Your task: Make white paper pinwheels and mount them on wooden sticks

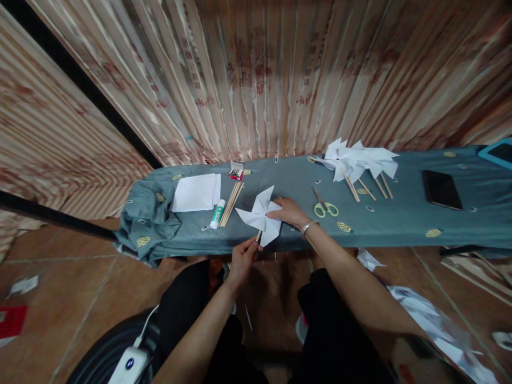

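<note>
A white paper pinwheel is held up between my two hands at the front edge of the cloth-covered table. Pinching its wooden stick just below the blades is my left hand. My right hand, with a bangle at the wrist, is closed on the pinwheel's right side near the center. Left of it lie several wooden sticks and a green-and-white glue stick. Green-handled scissors rest to the right.
White paper sheets and a small red box lie on the left of the table. Several finished pinwheels are piled at the back right, beside a dark phone. Paper scraps are on the floor.
</note>
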`<state>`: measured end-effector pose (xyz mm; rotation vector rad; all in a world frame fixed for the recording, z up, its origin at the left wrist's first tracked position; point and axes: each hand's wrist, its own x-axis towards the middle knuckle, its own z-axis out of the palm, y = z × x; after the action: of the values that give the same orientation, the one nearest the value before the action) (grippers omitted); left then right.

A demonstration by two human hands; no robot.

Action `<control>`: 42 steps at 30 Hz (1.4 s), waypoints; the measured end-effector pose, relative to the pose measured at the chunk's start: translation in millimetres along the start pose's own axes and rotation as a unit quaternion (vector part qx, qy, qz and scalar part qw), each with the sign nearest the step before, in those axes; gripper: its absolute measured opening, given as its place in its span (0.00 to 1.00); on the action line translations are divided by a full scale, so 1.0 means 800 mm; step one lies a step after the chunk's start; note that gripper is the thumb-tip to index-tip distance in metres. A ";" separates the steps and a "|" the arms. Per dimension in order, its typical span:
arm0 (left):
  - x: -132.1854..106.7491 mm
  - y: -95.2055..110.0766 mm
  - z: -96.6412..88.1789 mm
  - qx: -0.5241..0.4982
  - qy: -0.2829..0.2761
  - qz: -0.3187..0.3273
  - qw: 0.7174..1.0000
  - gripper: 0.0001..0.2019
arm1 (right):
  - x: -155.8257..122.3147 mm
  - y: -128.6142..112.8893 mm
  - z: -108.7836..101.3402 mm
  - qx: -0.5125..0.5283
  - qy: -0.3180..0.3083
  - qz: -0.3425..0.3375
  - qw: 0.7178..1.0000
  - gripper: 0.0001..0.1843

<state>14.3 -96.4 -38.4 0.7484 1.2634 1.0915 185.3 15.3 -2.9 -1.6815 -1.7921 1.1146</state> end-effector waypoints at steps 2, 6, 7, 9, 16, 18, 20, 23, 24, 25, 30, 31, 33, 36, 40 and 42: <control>0.001 -0.005 0.001 -0.035 0.001 -0.007 0.999 0.24 | 0.003 -0.006 -0.001 -0.058 0.011 -0.005 0.998 0.11; 0.005 -0.007 0.005 -0.101 -0.006 -0.028 0.994 0.22 | 0.003 -0.014 0.001 -0.144 0.030 -0.023 0.989 0.17; 0.005 -0.007 0.006 -0.111 -0.009 -0.036 0.993 0.21 | 0.003 -0.016 0.002 -0.160 0.033 -0.027 0.986 0.19; 0.005 -0.004 0.007 -0.126 -0.022 -0.054 0.990 0.21 | 0.001 -0.019 0.005 -0.185 0.037 -0.032 0.982 0.22; 0.007 0.002 0.008 -0.173 -0.035 -0.091 0.980 0.17 | 0.000 -0.023 0.013 -0.246 0.046 -0.043 0.967 0.23; 0.006 0.003 0.008 -0.178 -0.030 -0.109 0.978 0.13 | 0.000 -0.021 0.014 -0.252 0.049 -0.048 0.965 0.23; 0.005 0.004 0.009 -0.181 -0.023 -0.133 0.974 0.08 | 0.001 -0.020 0.015 -0.249 0.051 -0.051 0.966 0.23; 0.002 0.006 0.010 -0.182 -0.013 -0.171 0.968 0.02 | 0.000 -0.020 0.015 -0.241 0.051 -0.053 0.968 0.23; 0.001 0.007 0.010 -0.182 -0.010 -0.180 0.967 0.00 | 0.000 -0.020 0.015 -0.240 0.051 -0.053 0.968 0.23; 0.000 0.008 0.010 -0.183 -0.006 -0.185 0.966 0.01 | -0.001 -0.020 0.014 -0.241 0.050 -0.053 0.968 0.24; -0.001 0.015 0.015 -0.188 0.004 -0.193 0.963 0.08 | -0.002 -0.017 0.009 -0.220 0.047 -0.061 0.972 0.26; -0.001 0.015 0.016 -0.189 0.006 -0.195 0.963 0.09 | -0.002 -0.015 0.007 -0.210 0.057 -0.066 0.974 0.26; -0.001 0.016 0.017 -0.190 0.011 -0.199 0.961 0.10 | -0.001 -0.012 0.004 -0.187 0.098 -0.094 0.973 0.25; -0.001 0.015 0.017 -0.194 0.011 -0.200 0.960 0.09 | 0.007 -0.014 0.005 -0.152 0.162 -0.168 0.960 0.22; 0.000 0.013 0.017 -0.205 0.005 -0.196 0.959 0.05 | 0.032 -0.028 0.029 -0.159 0.139 -0.222 0.952 0.25; 0.000 0.012 0.017 -0.211 0.006 -0.193 0.958 0.05 | 0.046 -0.033 0.047 -0.193 0.117 -0.232 0.946 0.28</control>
<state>25.5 -91.3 -27.0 0.1611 1.0753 0.9935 133.7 43.0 -11.3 -1.3941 -2.1840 0.3646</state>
